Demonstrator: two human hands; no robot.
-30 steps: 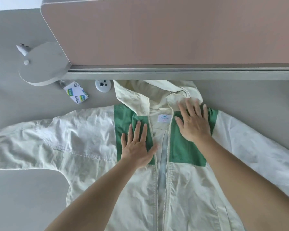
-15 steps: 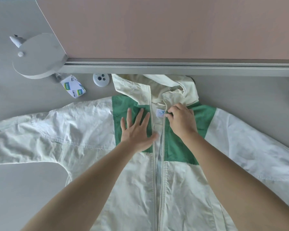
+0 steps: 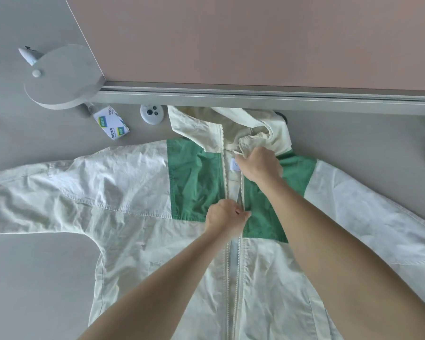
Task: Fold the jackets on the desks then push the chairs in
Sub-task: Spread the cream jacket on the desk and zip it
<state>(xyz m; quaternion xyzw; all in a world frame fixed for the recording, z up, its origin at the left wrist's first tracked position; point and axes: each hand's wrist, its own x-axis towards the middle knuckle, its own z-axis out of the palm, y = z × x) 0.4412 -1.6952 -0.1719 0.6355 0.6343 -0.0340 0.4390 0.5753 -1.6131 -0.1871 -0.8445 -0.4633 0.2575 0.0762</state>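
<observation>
The jacket (image 3: 133, 192) lies spread on the bench (image 3: 35, 278), its hood at the partition (image 3: 255, 40). The right hand (image 3: 259, 164) pinches its collar edge near the partition. The left hand (image 3: 225, 218) pinches the zip edge farther from it.

jacket (image 3: 123, 192) | cream w/ green chest | unzipped, flat on desk (image 3: 35, 278), sleeves spread
</observation>
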